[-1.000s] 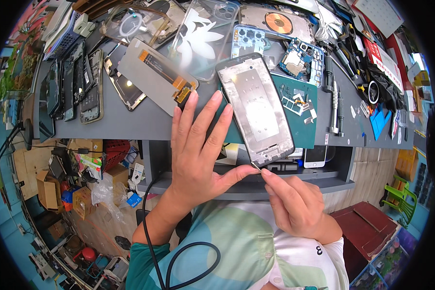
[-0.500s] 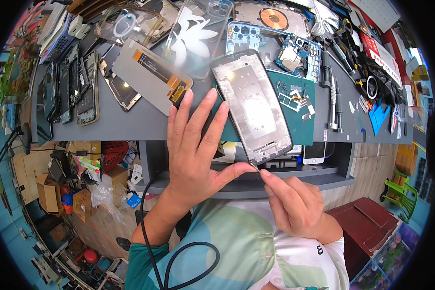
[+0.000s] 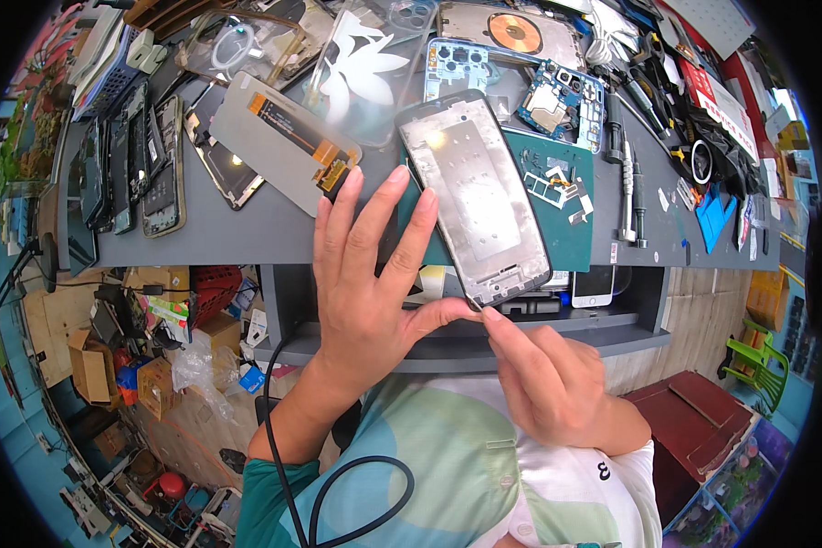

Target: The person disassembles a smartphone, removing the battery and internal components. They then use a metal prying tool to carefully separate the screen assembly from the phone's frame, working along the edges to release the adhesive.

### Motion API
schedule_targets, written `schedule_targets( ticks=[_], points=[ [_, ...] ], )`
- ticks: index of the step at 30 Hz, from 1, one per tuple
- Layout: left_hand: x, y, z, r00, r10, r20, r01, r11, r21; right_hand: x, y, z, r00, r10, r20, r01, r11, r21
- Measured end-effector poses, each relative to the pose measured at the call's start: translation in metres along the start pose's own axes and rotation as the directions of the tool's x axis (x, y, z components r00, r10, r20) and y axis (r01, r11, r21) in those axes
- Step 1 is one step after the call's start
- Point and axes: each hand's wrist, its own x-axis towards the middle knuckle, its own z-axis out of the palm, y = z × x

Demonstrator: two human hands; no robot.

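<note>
A bare phone frame, silvery inside with a black rim, lies tilted on a green mat. Its lower end overhangs the table's near edge. My left hand is spread flat just left of the frame, with its thumb tip against the frame's bottom corner. At that same corner, thumb and forefinger of my right hand are pinched together; whatever sits between them is hidden. Above my left fingers lies a grey display panel with an orange-brown flex cable.
Small metal parts and a blue phone housing with a circuit board lie beside the frame. Screwdrivers stand further right. Opened phones line the left. Below the tabletop, an open drawer holds a white phone.
My right hand has shifted slightly up and left, closer to the frame's corner. A thin piece that showed at its fingertips is now hidden. My left hand has hardly moved.
</note>
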Motion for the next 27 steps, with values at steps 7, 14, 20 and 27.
schedule_targets(
  ticks=[7,14,20,27],
  points=[
    [-0.001,-0.001,0.002,1.0,-0.007,-0.014,0.007,1.0,-0.003,-0.009,0.0,0.003,0.998,-0.052,0.029,0.053,0.997,-0.06],
    [-0.002,-0.002,0.004,1.0,0.009,-0.009,-0.009,1.0,0.01,0.003,-0.002,0.011,0.998,-0.07,-0.005,0.069,0.992,-0.11],
    [-0.001,-0.001,0.002,1.0,-0.001,-0.009,0.001,1.0,-0.025,-0.006,-0.001,-0.001,0.989,-0.108,0.1,0.121,0.984,-0.133],
    [-0.001,-0.001,0.004,1.0,-0.003,-0.027,0.002,1.0,-0.02,0.017,-0.005,0.009,0.994,-0.092,0.057,0.1,0.981,-0.167]
  ],
)
